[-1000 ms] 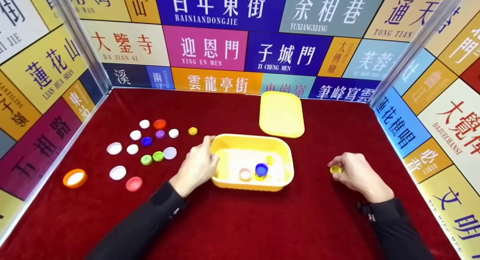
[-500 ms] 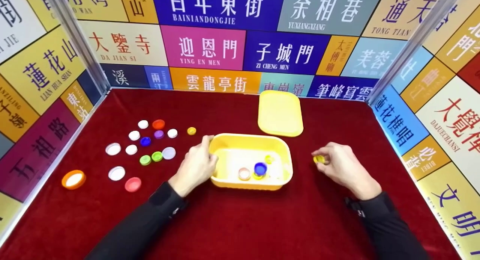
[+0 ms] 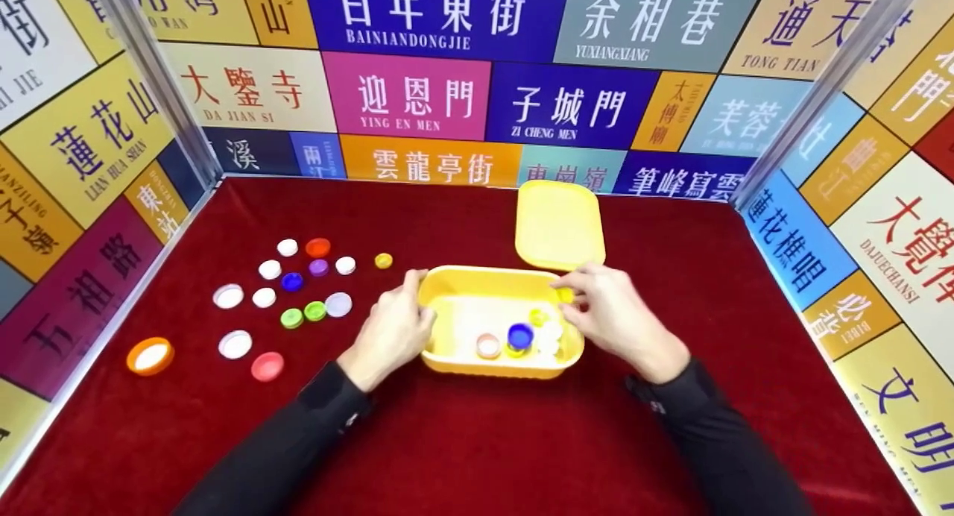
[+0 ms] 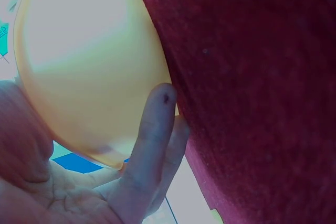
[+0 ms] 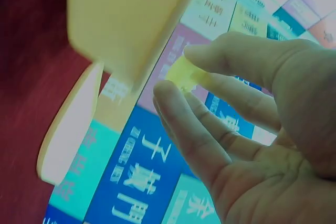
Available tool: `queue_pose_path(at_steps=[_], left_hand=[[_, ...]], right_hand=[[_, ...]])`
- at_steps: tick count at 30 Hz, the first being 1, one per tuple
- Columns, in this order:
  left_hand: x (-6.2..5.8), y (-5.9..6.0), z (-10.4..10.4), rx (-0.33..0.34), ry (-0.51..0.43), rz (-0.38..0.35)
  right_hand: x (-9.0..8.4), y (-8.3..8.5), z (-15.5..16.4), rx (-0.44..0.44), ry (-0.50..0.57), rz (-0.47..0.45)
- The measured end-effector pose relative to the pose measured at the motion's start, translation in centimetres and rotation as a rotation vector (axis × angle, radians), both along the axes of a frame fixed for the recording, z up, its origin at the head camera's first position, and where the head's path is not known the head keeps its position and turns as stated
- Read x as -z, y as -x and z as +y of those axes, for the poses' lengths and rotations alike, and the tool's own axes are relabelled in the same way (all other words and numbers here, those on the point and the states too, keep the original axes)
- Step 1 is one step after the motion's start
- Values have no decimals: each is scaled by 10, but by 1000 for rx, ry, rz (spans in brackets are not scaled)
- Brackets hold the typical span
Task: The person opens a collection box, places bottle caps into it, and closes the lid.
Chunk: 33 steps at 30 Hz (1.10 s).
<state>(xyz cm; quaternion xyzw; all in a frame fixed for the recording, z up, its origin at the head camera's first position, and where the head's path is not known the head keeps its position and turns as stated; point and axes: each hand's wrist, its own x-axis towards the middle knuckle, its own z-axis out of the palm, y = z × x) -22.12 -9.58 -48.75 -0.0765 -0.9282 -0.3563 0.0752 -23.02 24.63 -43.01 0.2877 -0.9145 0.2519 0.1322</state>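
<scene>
My left hand [image 3: 389, 329] grips the left end of a yellow plastic box [image 3: 477, 367]. In the left wrist view its fingers [image 4: 149, 150] curl round the box's end wall. My right hand [image 3: 615, 318] is over the box's right rim, pinching a small yellow bottle cap [image 3: 566, 295] between thumb and fingers. The right wrist view shows this cap [image 5: 184, 74] held beside the box's outer wall [image 5: 126, 19]. Inside the box lie a pinkish-white cap [image 3: 488, 345], a blue cap [image 3: 520, 335] overlapping a yellow one, and a few more caps toward the right end.
A yellow lid [image 3: 560, 225] lies flat behind the box. To the left, several loose caps are spread on the red cloth, among them an orange-rimmed one [image 3: 150, 356], a red one [image 3: 267, 366] and a small yellow one [image 3: 383, 260]. Printed panels [image 3: 406, 95] wall the table.
My right hand has moved left from the cloth on the right to the box's right rim, carrying the yellow bottle cap. My left hand has stayed on the box.
</scene>
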Motion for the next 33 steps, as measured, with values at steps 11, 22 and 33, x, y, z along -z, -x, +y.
queue_pose_path(at_steps=[11, 22, 33], left_hand=[[-2, -2, 0, 7, 0, 13], [-1, -2, -1, 5, 1, 1], [-1, -2, 0, 5, -7, 11]], right_hand=[[18, 1, -31, -133, -103, -89], [20, 1, -27, -144, -57, -75], [12, 1, -19, -59, -17, -87]])
